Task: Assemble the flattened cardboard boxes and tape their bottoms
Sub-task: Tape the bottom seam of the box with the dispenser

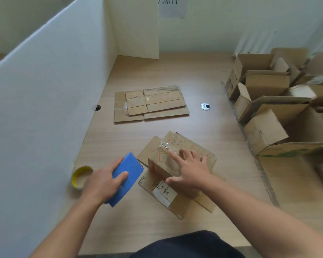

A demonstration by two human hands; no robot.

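The cardboard box (161,161) stands near the front middle of the table (175,71), its flaps splayed flat around it and clear tape (165,146) shining across its upward face; the right hand (192,172) rests on it with fingers spread and straight, forefinger on the tape, thumb against the near side; the left hand (103,183) grips a blue tool (131,163) just left of the box, fingers curled over it; a tape roll (75,176) lies beside the white partition (45,90); flattened boxes (150,103) lie farther back; assembled boxes (268,108) crowd the right.
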